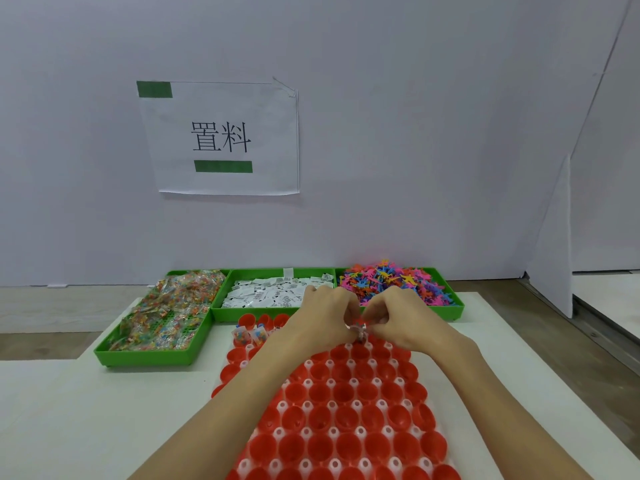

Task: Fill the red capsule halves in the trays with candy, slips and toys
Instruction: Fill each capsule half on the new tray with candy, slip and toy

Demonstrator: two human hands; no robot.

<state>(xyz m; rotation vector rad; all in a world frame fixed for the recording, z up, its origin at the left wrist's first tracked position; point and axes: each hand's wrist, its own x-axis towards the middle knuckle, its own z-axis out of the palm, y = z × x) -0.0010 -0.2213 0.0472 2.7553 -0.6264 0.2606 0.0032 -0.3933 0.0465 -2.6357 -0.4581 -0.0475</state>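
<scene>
Head view shows a white tray of open red plastic capsule halves (346,407) in the middle of the white worktop (86,427). At its far end both hands meet: left hand (322,317) and right hand (394,317) together pinch a small clear candy packet (360,330) over the far rows. Two similar packets (250,336) stand in cups at the far left. Beyond are three green plastic bins: wrapped candy (162,317) left, white paper slips (266,292) middle, colourful plastic toys (398,282) right.

two bare forearms, left hand (323,318), right hand (398,318), no sleeves, no gloves
</scene>
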